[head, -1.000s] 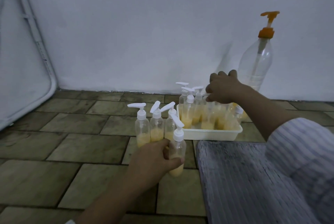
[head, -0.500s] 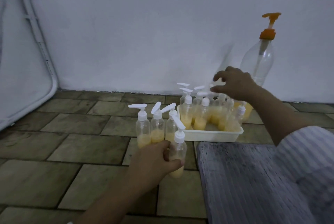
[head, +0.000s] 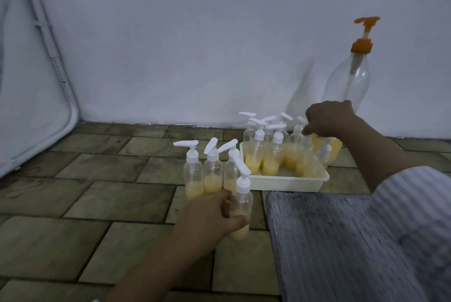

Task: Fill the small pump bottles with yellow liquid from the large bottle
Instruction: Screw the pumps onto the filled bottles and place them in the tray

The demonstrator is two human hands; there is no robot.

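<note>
Down on the tiled floor [head: 102, 206] we go, hemmed by the white wall [head: 195, 45] at the back and a pale rounded panel [head: 36, 116] leaning in on the left, with bare tiles stretching wide to the left and toward the camera. On the right a grey ribbed mat [head: 324, 248] runs right up to the near edge of the white tray [head: 288, 183], so room there is tight. The left hand [head: 207, 218] grips a small pump bottle [head: 241, 206], thumb across its front over the yellow fill, fingers curled behind, the bottle upright on the tile. Just behind it, touching or nearly so, stands a row of three pump bottles [head: 210, 175], each part-filled. In the tray a cluster of pump bottles [head: 273, 150] stands packed together, nozzles pointing every way. The right hand [head: 327, 118] reaches over the tray's far right corner, fingers bent downward among the pump heads; whether they actually pinch one I cannot tell. Behind that hand, against the wall, stands the large bottle [head: 351, 82] with its orange pump [head: 363, 33], mostly clear above, yellow liquid low at its base.
</note>
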